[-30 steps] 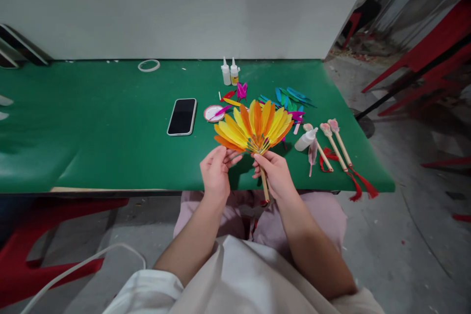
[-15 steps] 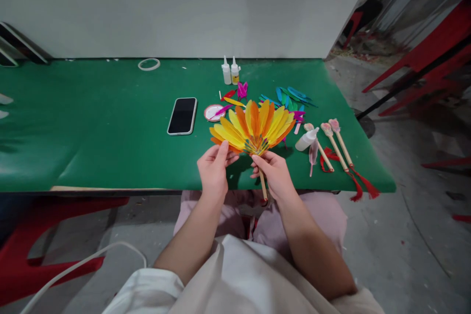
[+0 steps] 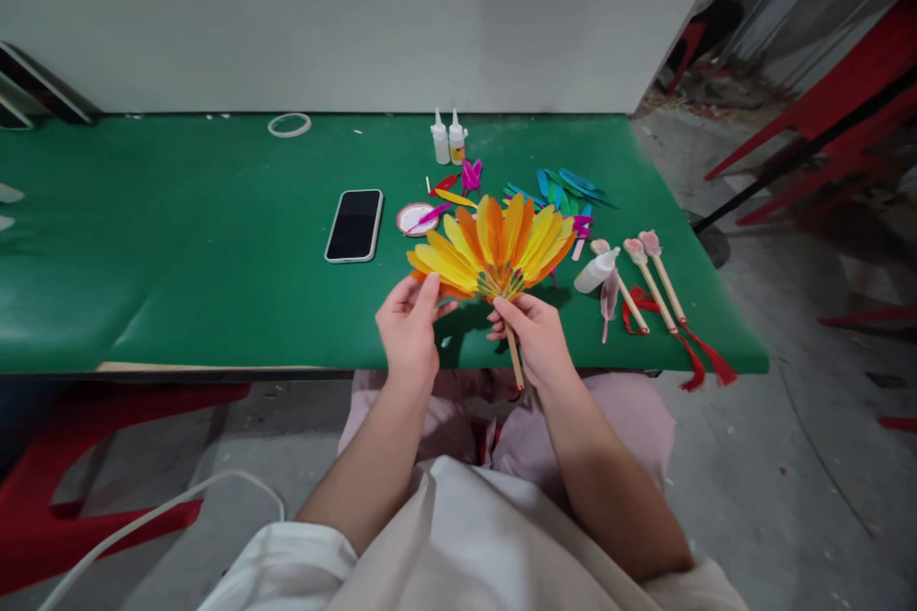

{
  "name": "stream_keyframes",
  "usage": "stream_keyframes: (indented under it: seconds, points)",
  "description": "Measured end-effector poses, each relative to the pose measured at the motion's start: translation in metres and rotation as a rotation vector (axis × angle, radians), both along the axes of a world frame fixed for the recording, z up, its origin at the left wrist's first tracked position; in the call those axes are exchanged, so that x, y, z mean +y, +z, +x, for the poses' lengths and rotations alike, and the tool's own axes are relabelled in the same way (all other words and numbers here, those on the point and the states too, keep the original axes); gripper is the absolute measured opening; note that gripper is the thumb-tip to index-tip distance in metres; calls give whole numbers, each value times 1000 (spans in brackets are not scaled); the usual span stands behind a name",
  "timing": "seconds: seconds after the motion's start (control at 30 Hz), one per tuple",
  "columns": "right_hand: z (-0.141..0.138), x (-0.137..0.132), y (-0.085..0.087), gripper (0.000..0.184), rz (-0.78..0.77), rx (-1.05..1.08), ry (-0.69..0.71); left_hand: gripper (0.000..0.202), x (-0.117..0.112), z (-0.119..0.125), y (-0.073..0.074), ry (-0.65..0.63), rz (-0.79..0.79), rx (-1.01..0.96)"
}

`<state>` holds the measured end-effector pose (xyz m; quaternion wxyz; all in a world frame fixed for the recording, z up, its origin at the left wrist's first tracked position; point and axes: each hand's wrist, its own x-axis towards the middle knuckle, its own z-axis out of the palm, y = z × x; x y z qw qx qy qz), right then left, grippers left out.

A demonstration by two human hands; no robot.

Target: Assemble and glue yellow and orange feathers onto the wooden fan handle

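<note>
Above the table edge, both hands hold the feather fan (image 3: 494, 248).

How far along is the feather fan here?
Done: yellow and orange feathers are spread on the feather fan. In hand: the right hand grips its stick, the left hand pinches the leftmost feather. Left, apparently: three bare sticks with red tassels and loose feathers lie unused on the table.

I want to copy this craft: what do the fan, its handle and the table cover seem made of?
Fan: dyed feathers, yellow and orange, matte, with pointed vane shapes. Handle: probably wood or bamboo, pale tan, bare. Table cover: likely vinyl, green, with soft sheen and creases.
</note>
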<state>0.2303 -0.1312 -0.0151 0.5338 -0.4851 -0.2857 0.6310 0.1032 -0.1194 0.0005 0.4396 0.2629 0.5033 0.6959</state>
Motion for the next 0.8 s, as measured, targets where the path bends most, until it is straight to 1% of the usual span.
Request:
stream_keyframes:
  seconds: [0.13, 0.2, 0.37, 0.43, 0.5, 0.57, 0.63, 0.73, 0.8]
  points:
    - [2, 2, 1, 22, -12, 18, -60, 30, 4, -8, -2, 126, 101, 41]
    - [3, 3, 2, 23, -10, 24, -85, 28, 8, -13, -6, 128, 99, 71]
    - [4, 3, 1, 23, 0, 25, -94, 20, 17, -17, -16, 61, 38, 159]
    - [4, 3, 1, 23, 6, 26, -95, 19, 21, -18, -16, 1, 35, 172]
    - [6, 5, 4, 23, 17, 20, -94, 23, 27, -19, -12, -80, 58, 158]
    - [9, 9, 12, 23, 42, 6, -98, 27, 37, -19, -5, -186, 101, 168]
    - [15, 17, 25, 24, 92, -13, -117, 26, 52, -18, 3, -283, 147, 214]
    - [26, 33, 51, 23, 205, -47, -171, 23, 80, -16, 11, -368, 208, 262]
    - [33, 45, 70, 22, 274, -79, -195, 21, 98, -15, 10, -411, 226, 300]
